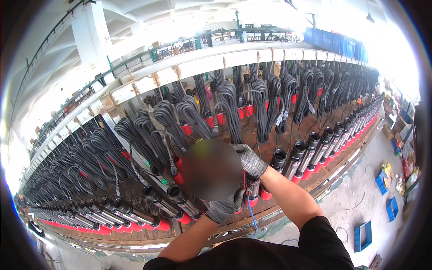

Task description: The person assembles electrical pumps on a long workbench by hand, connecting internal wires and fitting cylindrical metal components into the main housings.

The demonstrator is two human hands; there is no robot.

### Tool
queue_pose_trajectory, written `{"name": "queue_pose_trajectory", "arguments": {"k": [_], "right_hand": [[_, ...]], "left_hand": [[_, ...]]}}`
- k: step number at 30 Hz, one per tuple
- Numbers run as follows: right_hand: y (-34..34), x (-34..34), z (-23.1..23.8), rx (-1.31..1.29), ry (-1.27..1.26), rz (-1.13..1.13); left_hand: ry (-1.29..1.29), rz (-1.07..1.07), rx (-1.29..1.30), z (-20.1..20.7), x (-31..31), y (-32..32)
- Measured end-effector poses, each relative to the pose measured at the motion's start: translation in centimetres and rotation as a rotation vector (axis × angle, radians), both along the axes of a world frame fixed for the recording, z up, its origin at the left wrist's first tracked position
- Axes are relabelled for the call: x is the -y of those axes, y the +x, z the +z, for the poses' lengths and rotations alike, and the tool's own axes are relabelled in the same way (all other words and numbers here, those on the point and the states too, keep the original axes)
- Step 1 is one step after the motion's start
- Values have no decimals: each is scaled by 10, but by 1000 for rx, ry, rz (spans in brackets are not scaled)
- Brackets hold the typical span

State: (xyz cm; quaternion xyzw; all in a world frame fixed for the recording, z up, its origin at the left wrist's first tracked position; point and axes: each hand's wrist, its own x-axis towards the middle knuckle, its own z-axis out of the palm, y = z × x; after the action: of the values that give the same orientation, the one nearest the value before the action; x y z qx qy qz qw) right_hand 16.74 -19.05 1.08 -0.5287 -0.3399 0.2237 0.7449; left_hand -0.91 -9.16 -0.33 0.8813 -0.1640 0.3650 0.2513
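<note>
A round blurred patch covers the middle of the head view and hides what lies between my hands. My left hand (223, 209), in a grey knit glove, is at the patch's lower edge, thumb showing and fingers hidden. Up on the patch's right side, my right hand (250, 161), gloved alike, has its fingers bent in toward the patch; what they hold is hidden. Just below the right hand stands a steel pump cylinder (253, 188) with a red base. A blue cord (250, 211) hangs beside it, over the bench's front edge.
Long rows of similar pumps (315, 143) with black collars and red bases line the wooden bench (288, 128). Coiled black cables (229, 108) hang from a white rail (202, 62) behind. Blue bins (362, 236) lie on the floor at right; blue crates (330, 39) stand beyond the rail.
</note>
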Motion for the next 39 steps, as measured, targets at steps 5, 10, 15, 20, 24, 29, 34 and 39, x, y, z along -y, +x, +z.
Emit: {"name": "queue_pose_trajectory", "arguments": {"k": [5, 10, 15, 20, 24, 29, 34, 39], "right_hand": [[8, -7, -10, -12, -49, 1], [-4, 0, 2, 58, -122, 71], [-12, 5, 9, 13, -229, 85], [-3, 10, 1, 61, -240, 93], [-9, 8, 13, 51, -165, 36], [-12, 5, 14, 153, -202, -53], [-13, 9, 10, 270, -308, -121], [-15, 10, 16, 164, -318, -24]], "left_hand": [[-31, -22, -42, 1, 2, 0], [-58, -72, -102, 5, -2, -9], [-51, -79, -222, 4, -2, -22], [-65, -95, -276, -7, -4, -30], [-57, -101, -299, -5, -8, -53], [-17, -133, -337, -20, -19, -83], [-76, -141, -360, -30, -13, -85], [-135, -93, -312, -21, -9, -65]]}}
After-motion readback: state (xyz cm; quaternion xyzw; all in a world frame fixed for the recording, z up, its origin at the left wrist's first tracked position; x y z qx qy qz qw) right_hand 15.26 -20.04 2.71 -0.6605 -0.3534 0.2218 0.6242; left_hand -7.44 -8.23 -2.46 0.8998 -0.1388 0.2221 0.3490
